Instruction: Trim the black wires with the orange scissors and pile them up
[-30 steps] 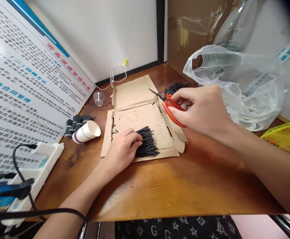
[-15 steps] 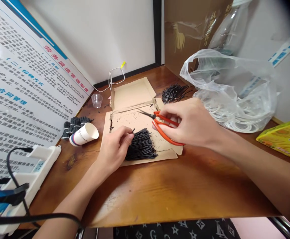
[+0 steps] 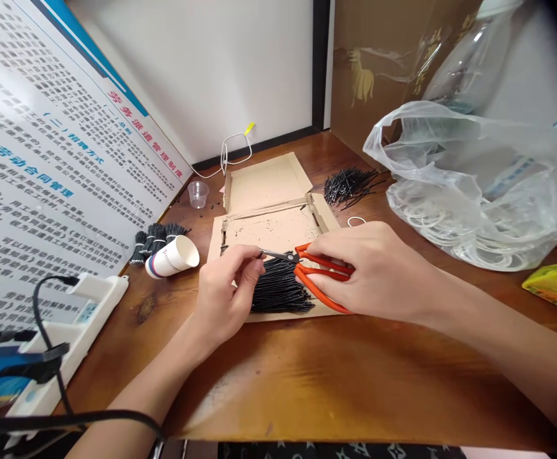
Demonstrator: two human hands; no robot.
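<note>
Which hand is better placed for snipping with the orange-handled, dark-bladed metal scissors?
Likely the right hand: it holds the scissors, their blades pointing at the left hand, which seems to be pinching a thin black strand.

The scissors (image 3: pixel 293 257) have orange-red looped handles and slim dark blades. The right hand (image 3: pixel 362 271) grips the handles, which stand somewhat apart, while the narrow blades look nearly together and point toward the left hand (image 3: pixel 230 287), their tips right at its fingertips. A small dark piece (image 3: pixel 261 254) shows in the left hand's pinch, too tiny to make out fully. Just right of that hand, below the blades, lies a dense heap of thin black strands (image 3: pixel 282 290), mostly side by side and running crosswise, their right-hand ends uneven.
</note>
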